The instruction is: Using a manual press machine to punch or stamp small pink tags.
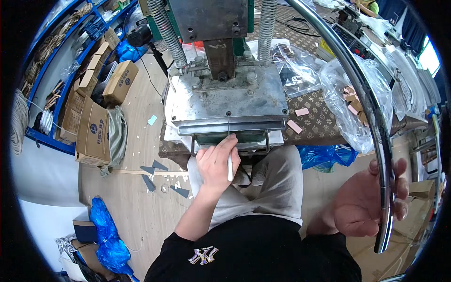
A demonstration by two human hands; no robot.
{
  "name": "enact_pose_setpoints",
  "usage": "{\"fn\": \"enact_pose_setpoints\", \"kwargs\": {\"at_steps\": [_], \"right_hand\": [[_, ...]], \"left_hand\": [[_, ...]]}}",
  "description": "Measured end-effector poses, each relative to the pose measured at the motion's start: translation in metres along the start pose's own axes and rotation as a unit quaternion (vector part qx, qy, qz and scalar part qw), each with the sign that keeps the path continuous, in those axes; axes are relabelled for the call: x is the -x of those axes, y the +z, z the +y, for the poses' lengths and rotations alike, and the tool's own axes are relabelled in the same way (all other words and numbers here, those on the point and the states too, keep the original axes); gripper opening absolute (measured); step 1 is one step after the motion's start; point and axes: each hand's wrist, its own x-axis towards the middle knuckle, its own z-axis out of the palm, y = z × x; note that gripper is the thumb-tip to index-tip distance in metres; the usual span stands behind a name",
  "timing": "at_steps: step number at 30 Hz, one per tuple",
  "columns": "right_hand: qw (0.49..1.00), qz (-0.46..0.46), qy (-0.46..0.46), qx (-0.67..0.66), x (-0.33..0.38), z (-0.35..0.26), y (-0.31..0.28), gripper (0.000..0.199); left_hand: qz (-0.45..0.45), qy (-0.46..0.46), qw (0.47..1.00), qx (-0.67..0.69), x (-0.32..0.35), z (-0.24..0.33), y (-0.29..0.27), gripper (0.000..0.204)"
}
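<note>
In front of me stands a metal press point(230, 96) with a coil spring point(268, 28) on either side of its ram. My left hand point(216, 164) is closed on a slim white-handled tool point(230, 170), whose thin metal tip points at the gap below the upper plate. Whether the tip touches anything inside I cannot tell. My right hand point(361, 202) wraps its fingers around the lower end of a long, curved chrome lever point(386, 188), which arcs from the top of the press.
Pink pieces point(294, 126) and plastic bags point(329, 80) lie on the patterned tablecloth point(310, 101) at right. Cardboard boxes point(94, 136) stand before blue shelving point(58, 103) at left. Grey offcuts point(149, 182) and scraps litter the floor. A blue bag point(105, 239) lies lower left.
</note>
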Motion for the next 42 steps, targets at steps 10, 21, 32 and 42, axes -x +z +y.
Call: {"fn": "enact_pose_setpoints", "kwargs": {"at_steps": [10, 21, 32, 42], "right_hand": [[0.99, 0.135, 0.031, -0.04, 0.015, -0.019, 0.011, 0.026], [0.994, 0.078, 0.007, -0.075, 0.001, -0.012, 0.015, 0.031], [0.988, 0.105, 0.004, -0.11, 0.004, -0.011, 0.025, 0.035], [0.995, 0.049, 0.064, -0.064, 0.002, -0.017, 0.018, 0.035]], "left_hand": [[-0.002, -0.011, 1.0, -0.001, 0.003, 0.002, 0.0, 0.025], [-0.006, -0.013, 1.0, -0.003, -0.001, 0.005, 0.0, 0.026], [-0.015, -0.003, 1.0, 0.004, 0.003, 0.005, -0.006, 0.031], [-0.002, 0.006, 1.0, -0.001, 0.003, 0.003, 0.001, 0.029]]}}
